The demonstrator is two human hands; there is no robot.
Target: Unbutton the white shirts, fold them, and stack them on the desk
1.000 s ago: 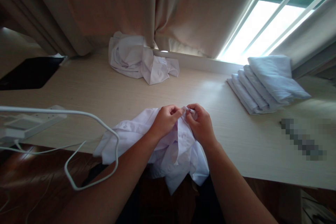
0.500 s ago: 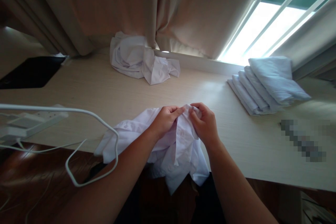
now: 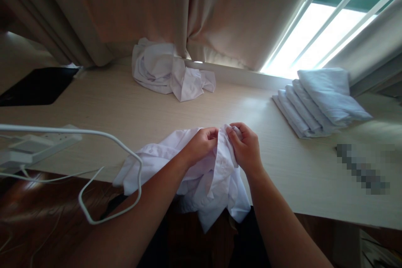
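Observation:
A white button-up shirt (image 3: 201,184) lies bunched at the front edge of the table, with part of it hanging over the side. My right hand (image 3: 245,142) is closed around the cloth near the top of the shirt's front strip. Just left of it, my left hand (image 3: 202,144) has its fingers curled and pressed against the cloth at the strip's edge. The left fingertips are partly hidden behind the fabric.
A crumpled white garment (image 3: 160,67) sits at the back of the table (image 3: 245,111). Several folded white garments (image 3: 320,100) are stacked at the right. At the left are a power strip (image 3: 44,146), a white cable (image 3: 109,136) and a black flat object (image 3: 40,86).
My left thumb has drawn back from the front of the strip, and the left fingers have curled in at its edge. The strip has turned slightly; my right hand keeps its hold.

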